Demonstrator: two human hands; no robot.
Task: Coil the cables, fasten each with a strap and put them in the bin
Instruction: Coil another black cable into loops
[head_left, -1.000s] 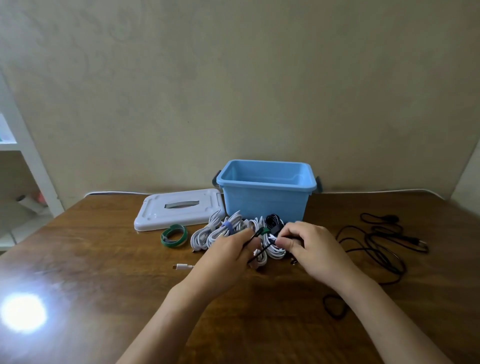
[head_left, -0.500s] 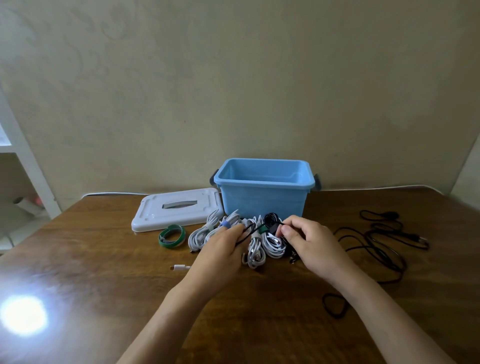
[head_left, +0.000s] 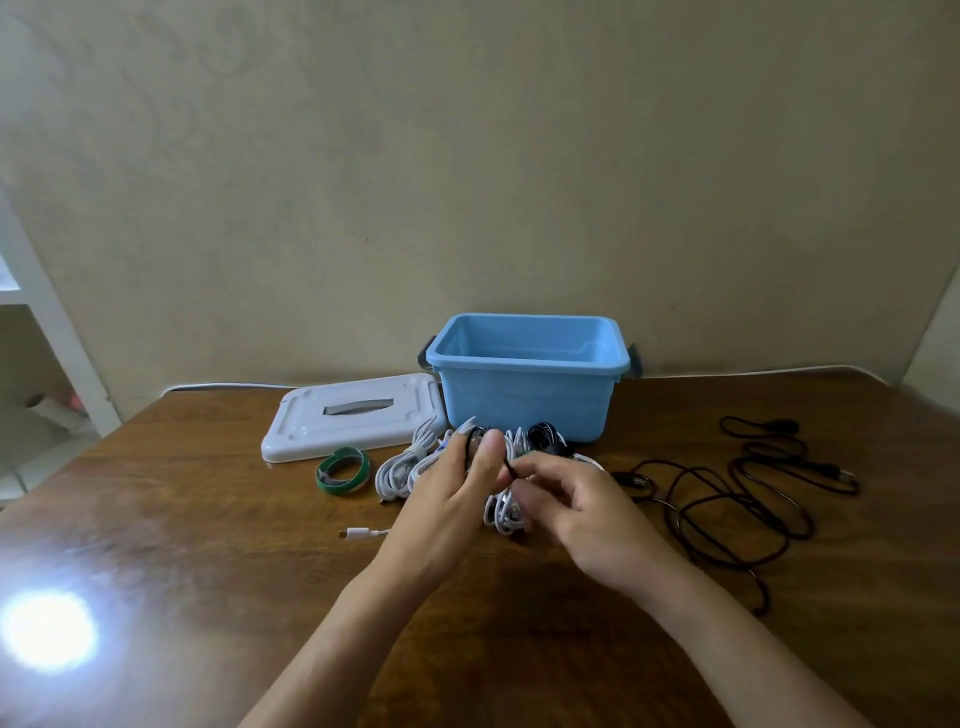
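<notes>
A blue bin (head_left: 524, 400) stands open at the back of the wooden table. In front of it lie white coiled cables (head_left: 402, 467) and a small black coil (head_left: 543, 435). My left hand (head_left: 452, 499) holds a loop of thin black cable between thumb and fingers. Close beside it, my right hand (head_left: 576, 504) pinches the same black cable. That loose black cable (head_left: 727, 499) trails off in loops to the right. A roll of green strap (head_left: 343, 470) lies left of the coils.
The bin's white lid (head_left: 353, 423) lies flat left of the bin. A white plug end (head_left: 358, 533) pokes out by my left wrist. A bright glare spot (head_left: 47, 631) sits at the table's front left. A white shelf frame (head_left: 36, 312) stands far left.
Both hands have lifted slightly from the coils and drawn together. The black cable now forms a loop in my left hand, and more of the loose cable lies drawn toward my right hand.
</notes>
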